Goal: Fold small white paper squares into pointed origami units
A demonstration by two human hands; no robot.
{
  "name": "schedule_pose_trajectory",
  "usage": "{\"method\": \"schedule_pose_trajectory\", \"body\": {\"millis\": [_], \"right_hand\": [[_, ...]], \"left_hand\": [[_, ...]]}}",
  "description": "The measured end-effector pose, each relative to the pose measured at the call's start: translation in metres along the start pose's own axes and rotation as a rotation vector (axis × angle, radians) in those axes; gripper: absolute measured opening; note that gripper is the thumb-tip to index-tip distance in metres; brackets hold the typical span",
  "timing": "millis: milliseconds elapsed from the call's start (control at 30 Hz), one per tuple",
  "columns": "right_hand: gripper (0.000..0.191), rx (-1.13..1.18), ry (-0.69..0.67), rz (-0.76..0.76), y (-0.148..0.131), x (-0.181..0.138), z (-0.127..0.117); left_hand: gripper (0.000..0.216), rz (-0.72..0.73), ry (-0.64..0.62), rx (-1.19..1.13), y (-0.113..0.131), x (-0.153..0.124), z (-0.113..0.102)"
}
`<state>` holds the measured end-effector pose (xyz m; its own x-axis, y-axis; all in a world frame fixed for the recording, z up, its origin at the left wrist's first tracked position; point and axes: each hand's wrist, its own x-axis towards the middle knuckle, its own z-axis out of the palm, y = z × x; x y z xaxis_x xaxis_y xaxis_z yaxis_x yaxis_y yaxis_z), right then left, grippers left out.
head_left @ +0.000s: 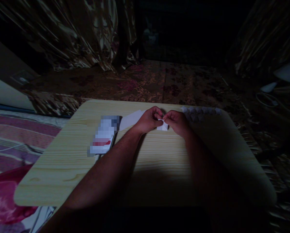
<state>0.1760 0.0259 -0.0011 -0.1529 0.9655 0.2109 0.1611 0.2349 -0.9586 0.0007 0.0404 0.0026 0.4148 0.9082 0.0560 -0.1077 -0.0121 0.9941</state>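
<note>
A small piece of folded white paper (162,125) is pinched between my two hands above the far middle of the wooden table (106,181). My left hand (150,119) grips its left side with the fingers bent inward. From the right, my right hand (177,120) pinches its upper edge between thumb and fingertips. Creases show on the paper's lower part; the fingers cover its top. Flat white sheets (130,120) lie just left of my left hand. Beyond my right hand, several small folded paper pieces (200,111) stand in rows near the table's far edge.
A phone (104,134), partly pixelated, lies on the table's left side with a cable at its lower end. A striped bed cover (16,129) and a pink bag (9,194) are at the left. At the far right stands a white lamp (289,71). Patterned curtains hang behind.
</note>
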Motion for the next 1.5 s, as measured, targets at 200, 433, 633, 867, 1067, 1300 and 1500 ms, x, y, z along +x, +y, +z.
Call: {"method": "schedule_pose_trajectory", "body": {"millis": [200,433,633,867,1067,1300,1500], "right_hand": [[0.009,-0.016,0.01,0.002,0.002,0.0,0.0],[0.011,0.003,0.019,0.024,0.0,0.0,0.001],[0.016,0.04,0.052,0.049,-0.003,0.001,0.002],[0.019,0.058,0.104,-0.005,0.002,0.004,0.0],[0.02,0.049,0.142,0.005,0.002,0.004,0.002],[0.025,-0.019,0.146,0.026,-0.001,0.004,0.0],[0.031,-0.01,0.139,0.025,0.0,0.004,0.003]], "left_hand": [[0.041,0.0,-0.007,-0.001,0.0,0.0,0.0],[0.04,0.0,0.016,0.029,0.001,0.0,0.002],[0.04,0.016,0.035,0.042,0.0,-0.001,0.003],[0.043,0.068,0.036,0.01,-0.002,0.0,0.008],[0.048,0.088,0.059,0.037,-0.006,0.001,0.011],[0.05,0.113,0.234,-0.007,-0.005,0.002,0.012],[0.049,0.127,0.282,-0.087,-0.004,0.004,0.012]]}}
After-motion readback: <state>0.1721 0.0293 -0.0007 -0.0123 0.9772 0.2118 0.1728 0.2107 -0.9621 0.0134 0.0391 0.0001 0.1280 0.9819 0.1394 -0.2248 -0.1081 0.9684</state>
